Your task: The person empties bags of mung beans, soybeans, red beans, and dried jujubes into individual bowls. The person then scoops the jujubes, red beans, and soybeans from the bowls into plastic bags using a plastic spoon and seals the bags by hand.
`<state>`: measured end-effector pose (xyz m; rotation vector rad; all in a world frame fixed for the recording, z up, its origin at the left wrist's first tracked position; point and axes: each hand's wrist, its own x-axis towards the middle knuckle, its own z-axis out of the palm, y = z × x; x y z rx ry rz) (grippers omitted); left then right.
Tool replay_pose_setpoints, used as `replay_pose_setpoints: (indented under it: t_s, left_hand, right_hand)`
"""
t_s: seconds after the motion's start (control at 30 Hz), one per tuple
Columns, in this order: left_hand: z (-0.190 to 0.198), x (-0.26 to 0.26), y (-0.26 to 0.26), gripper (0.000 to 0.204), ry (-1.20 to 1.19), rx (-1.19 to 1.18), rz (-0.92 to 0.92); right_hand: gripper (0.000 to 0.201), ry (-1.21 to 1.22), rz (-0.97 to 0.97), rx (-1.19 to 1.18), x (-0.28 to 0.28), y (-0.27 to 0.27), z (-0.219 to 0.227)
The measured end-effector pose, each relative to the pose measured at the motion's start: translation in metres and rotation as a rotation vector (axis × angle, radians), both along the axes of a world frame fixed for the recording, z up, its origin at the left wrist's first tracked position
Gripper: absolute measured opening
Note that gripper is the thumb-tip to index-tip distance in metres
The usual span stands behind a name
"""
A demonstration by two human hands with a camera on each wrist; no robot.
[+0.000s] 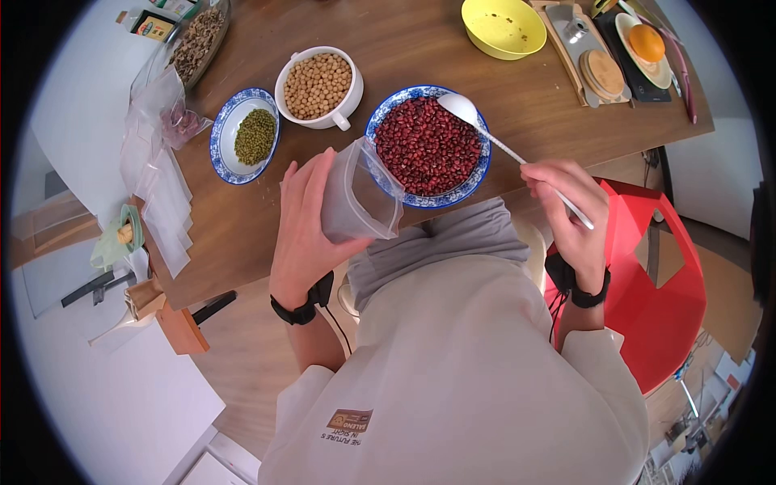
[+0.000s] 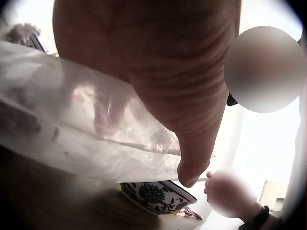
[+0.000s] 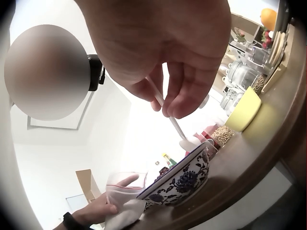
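Observation:
My left hand (image 1: 303, 222) grips a clear zip bag (image 1: 356, 198), thumb low on one side and fingers along the other. The bag's mouth gapes toward a blue-and-white bowl (image 1: 471, 187) of dark red beans (image 1: 424, 145), right at its near-left rim. Between thumb and fingers, my right hand (image 1: 572, 208) pinches the handle of a white spoon (image 1: 458, 107). The spoon's head overlaps the bowl's upper right rim in the head view. In the left wrist view the bag (image 2: 86, 124) spreads under the palm, with the patterned bowl (image 2: 156, 196) behind it.
A white pot (image 1: 349, 101) of chickpeas and a dish (image 1: 223, 149) of green beans stand to the left, by flat plastic bags (image 1: 158, 186). Farther off are a yellow bowl (image 1: 501, 40) and an orange (image 1: 647, 42) on a plate. A red chair (image 1: 655, 315) stands at the right.

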<state>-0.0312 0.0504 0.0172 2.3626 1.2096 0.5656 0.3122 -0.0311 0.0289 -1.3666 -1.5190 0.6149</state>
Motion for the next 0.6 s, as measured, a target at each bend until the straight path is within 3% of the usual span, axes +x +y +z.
replay_pose_setpoints:
  t_s: [0.17, 0.33, 0.37, 0.47, 0.6]
  left_hand:
    - [0.0, 0.0, -0.002, 0.116, 0.013, -0.012, 0.011]
    - [-0.001, 0.001, -0.002, 0.116, 0.01, -0.024, 0.018]
    - [-0.001, 0.001, -0.002, 0.116, 0.011, -0.025, 0.019]
    - [-0.001, 0.001, -0.002, 0.116, 0.012, -0.027, 0.017]
    - [0.0, 0.001, -0.003, 0.116, 0.008, -0.03, 0.013]
  right_hand:
    - [0.02, 0.155, 0.016, -0.082, -0.005, -0.007, -0.007]
    - [0.025, 0.598, -0.129, -0.197, -0.009, -0.011, -0.013]
    - [0.025, 0.599, -0.129, -0.197, -0.01, -0.012, -0.014]
    - [0.027, 0.7, -0.104, -0.202, -0.014, -0.016, -0.014]
    - [0.023, 0.635, 0.144, -0.192, -0.034, -0.019, -0.003]
